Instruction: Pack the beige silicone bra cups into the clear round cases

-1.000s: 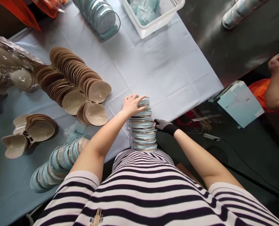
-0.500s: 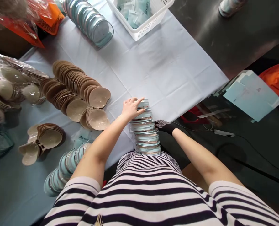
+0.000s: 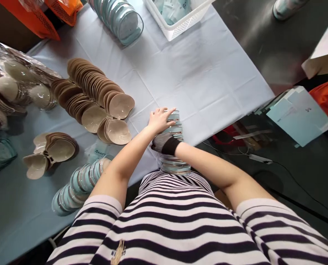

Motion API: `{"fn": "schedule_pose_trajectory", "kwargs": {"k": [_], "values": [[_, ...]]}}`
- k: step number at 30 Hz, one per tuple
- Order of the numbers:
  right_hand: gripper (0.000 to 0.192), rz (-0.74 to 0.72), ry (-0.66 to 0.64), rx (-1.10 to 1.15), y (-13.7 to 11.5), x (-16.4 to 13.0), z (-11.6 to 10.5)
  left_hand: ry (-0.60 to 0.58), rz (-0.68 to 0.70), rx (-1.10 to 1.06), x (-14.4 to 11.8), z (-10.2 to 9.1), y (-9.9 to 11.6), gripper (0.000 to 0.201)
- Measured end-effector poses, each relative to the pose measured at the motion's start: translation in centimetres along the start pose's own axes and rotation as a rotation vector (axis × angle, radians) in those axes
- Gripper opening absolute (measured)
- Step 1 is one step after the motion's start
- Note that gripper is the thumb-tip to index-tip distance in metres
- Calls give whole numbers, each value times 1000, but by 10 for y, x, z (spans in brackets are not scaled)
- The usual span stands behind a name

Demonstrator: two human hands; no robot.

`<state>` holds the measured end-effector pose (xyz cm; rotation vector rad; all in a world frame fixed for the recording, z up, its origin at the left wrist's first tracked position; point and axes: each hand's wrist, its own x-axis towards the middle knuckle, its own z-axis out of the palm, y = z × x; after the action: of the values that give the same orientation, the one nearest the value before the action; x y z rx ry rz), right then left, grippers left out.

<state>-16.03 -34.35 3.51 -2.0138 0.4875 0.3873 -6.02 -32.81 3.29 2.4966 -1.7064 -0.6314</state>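
At the far left, glossy clear plastic bags of pale cups (image 3: 11,84) lie on the table covered by a light blue cloth (image 3: 202,70), with fanned rows of beige heart-shaped silicone cups (image 3: 97,95) just to their right and a smaller nested pile (image 3: 49,154) nearer the person. Below that lies a toppled row of round clear-lidded pale blue cases (image 3: 78,184), and beside it a small clear packet (image 3: 99,152) carries blue printing too blurred to read. Toward the middle, the bare left hand (image 3: 160,120) rests flat, fingers spread, on top of the tall stack of round pale blue cases (image 3: 173,147) standing at the table's near edge against the striped shirt (image 3: 166,221). The right hand in a dark knit glove (image 3: 164,142) is laid across the front of the stack around mid-height; whether its grip closes round the cases cannot be told. The step in hand looks like steadying and squaring the stack; a next move would call for even pressure from top and side so the column does not lean. Further right sit a white perforated basket (image 3: 180,25) of packets and pale blue flat cartons (image 3: 299,114) with a small unreadable mark.
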Motion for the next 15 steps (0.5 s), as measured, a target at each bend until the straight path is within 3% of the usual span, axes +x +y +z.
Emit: {"fn": "schedule_pose_trajectory", "kwargs": {"k": [4,6,7,10,13,15], "values": [[26,198,130,-58,79,-48,-35,107,-4,7,-9,11,2,61],[21,354,52,-56,117,-73,-38,114,-8,-3,-11,13,3,63],[22,398,-71,-12,131,-81,-34,109,-9,-7,-11,14,3,64],[17,421,-382,153,151,-84,-10,90,-2,6,-10,11,3,66],[6,394,-462,215,153,-76,2,71,-2,42,-9,6,3,66],[8,372,-461,231,152,-80,0,61,0,61,-9,5,3,66]]}}
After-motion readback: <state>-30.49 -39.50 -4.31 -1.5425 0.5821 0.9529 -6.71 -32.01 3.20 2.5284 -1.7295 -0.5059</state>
